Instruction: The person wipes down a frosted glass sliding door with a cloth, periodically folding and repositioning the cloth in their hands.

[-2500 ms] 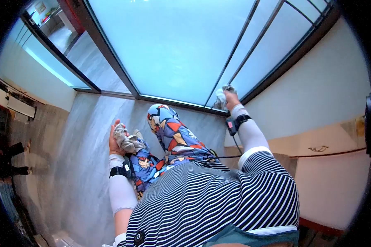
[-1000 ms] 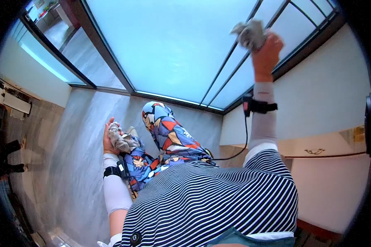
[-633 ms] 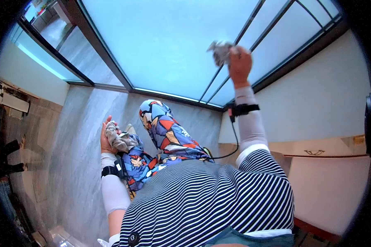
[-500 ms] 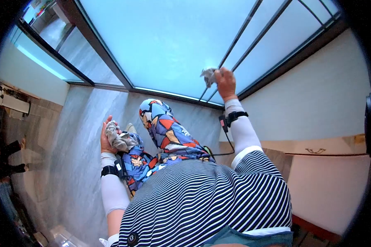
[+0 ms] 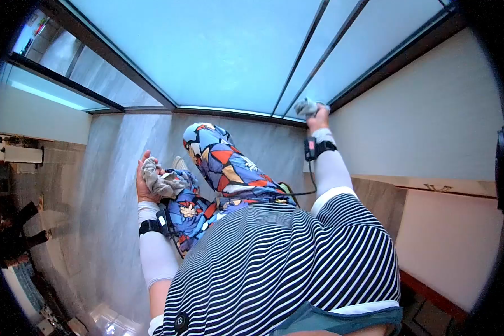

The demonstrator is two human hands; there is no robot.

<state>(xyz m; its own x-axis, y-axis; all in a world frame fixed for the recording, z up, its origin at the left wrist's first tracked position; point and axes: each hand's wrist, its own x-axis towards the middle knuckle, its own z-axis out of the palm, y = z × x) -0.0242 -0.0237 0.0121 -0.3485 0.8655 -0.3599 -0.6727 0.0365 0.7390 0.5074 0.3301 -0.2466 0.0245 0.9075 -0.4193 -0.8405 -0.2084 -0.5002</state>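
A crumpled grey cloth (image 5: 304, 107) is in my right hand (image 5: 320, 119), held against the lower right corner of the frosted glass panel (image 5: 224, 56). Two thin dark bars (image 5: 318, 70) cross the glass just above that hand. My left hand (image 5: 143, 183) is low at the left beside my knee, with a second crumpled grey cloth (image 5: 161, 179) in its palm. That cloth rests near my patterned trouser leg (image 5: 229, 162), and some of the left fingers are hidden behind it.
A dark door frame (image 5: 218, 113) runs along the bottom of the glass above the grey floor (image 5: 112, 224). To the right stands a pale wall panel (image 5: 414, 123), with a drawer handle (image 5: 437, 188) below it. A cable (image 5: 299, 194) hangs from my right wrist strap.
My right hand and its cloth have moved right and slightly down along the glass into the corner. The view has shifted a little. My left hand stays nearly in place.
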